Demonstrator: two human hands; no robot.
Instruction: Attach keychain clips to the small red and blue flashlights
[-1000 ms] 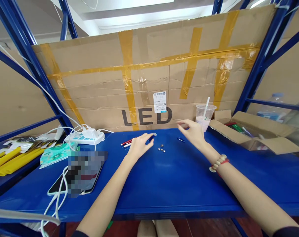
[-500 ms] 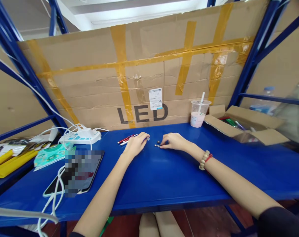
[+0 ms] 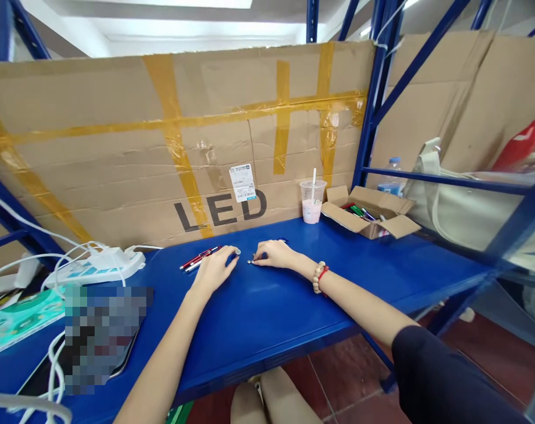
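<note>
discs (image 3: 251, 261) at right hand (image 3: 276, 255) fingertips (small, blurred); pens (image 3: 199, 258) beside left hand (image 3: 214, 272)

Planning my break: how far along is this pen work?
Possibly done: red pens lie by the left hand. In hand: it pinches a silver-tipped piece; the right hand fingers small metal discs. Left: coloured pens in the open box.

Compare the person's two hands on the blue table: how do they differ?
The right hand wears a beaded bracelet at the wrist; the left hand wears none. The left hand lies beside the red pens; the right hand touches small round metal pieces. Both rest palm down on the blue metal table.
</note>
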